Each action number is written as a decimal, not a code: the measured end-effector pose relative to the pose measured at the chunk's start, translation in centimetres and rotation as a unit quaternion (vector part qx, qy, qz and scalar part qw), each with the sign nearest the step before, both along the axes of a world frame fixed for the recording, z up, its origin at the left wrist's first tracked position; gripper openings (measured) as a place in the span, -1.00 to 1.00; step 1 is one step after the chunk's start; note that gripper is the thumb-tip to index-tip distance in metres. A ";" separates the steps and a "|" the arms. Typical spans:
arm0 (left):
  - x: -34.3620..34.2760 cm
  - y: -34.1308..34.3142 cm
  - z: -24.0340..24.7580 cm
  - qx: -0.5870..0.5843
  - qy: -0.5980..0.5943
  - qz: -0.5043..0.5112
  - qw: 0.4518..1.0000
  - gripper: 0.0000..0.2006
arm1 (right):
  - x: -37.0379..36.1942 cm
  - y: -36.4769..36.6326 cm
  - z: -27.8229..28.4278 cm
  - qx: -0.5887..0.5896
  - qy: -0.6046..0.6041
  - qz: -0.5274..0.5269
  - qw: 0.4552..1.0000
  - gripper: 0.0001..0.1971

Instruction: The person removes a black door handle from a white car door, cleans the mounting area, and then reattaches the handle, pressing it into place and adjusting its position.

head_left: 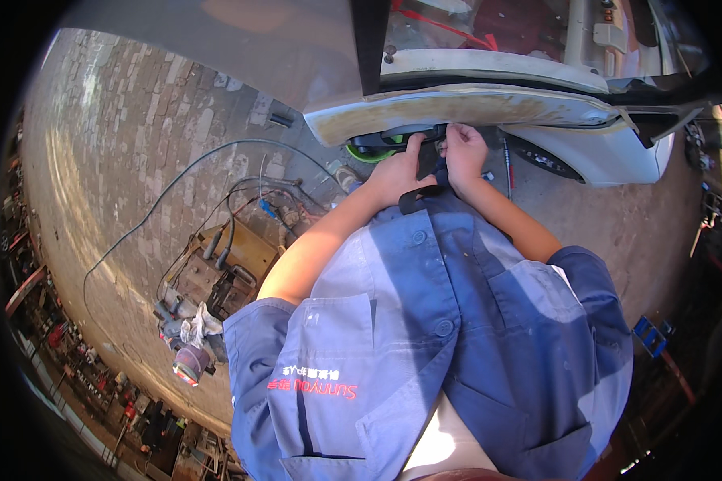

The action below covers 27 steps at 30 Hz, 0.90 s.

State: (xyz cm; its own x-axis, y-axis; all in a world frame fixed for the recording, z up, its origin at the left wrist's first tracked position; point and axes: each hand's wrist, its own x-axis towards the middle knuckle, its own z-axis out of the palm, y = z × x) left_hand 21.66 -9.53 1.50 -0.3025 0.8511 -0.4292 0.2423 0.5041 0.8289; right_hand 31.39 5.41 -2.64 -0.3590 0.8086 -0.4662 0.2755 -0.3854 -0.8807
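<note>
My left hand (396,174) is at a dark plastic part (381,141) just below the edge of a white car panel (465,111). One of its digits lies against that part, and the other fingers curl round out of sight. Close beside it, my right hand (465,156) is closed, thumb and fingertips pinched together at the part's right end. Whatever is between those fingertips is too small and hidden to name. The panel has brownish, sanded-looking patches along its length. A bright green rim (371,155) shows beneath the dark part.
A wheel (541,158) sits under the car at right, with a thin red rod (508,164) near it. On the left, a yellowish machine (249,255) stands with tools and a dark hose (156,199) looping across the brick floor (136,136). Cluttered shelving (96,385) lines the lower left.
</note>
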 end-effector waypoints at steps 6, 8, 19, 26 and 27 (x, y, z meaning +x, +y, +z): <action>0.2 0.0 -0.2 0.008 0.012 -0.003 1.000 -0.06 | 0.1 0.3 -2.3 0.043 -0.016 0.002 0.999 -0.82; 0.2 -0.1 -0.2 0.017 0.021 -0.001 1.000 -0.05 | -0.1 0.4 -3.4 0.085 -0.035 0.000 0.996 -0.82; 0.2 -0.3 -0.3 0.002 0.007 -0.011 1.000 -0.07 | 0.4 0.2 -2.6 -0.037 0.021 -0.048 0.998 -0.86; 0.5 -0.5 -0.1 0.002 0.005 -0.011 1.000 -0.09 | 1.6 0.6 -1.0 -0.058 0.079 -0.011 0.995 -0.84; 0.4 -0.5 -0.1 0.001 0.001 -0.010 1.000 -0.10 | 1.6 0.6 -0.9 -0.051 0.089 0.004 0.995 -0.85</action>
State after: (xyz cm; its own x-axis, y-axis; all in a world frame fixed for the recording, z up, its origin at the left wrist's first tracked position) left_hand 22.11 -10.01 1.41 -0.2868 0.8581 -0.4259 0.2540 0.4968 0.8299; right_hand 33.03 6.04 -3.52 -0.4491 0.7577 -0.4736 0.1218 -0.4731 -0.8725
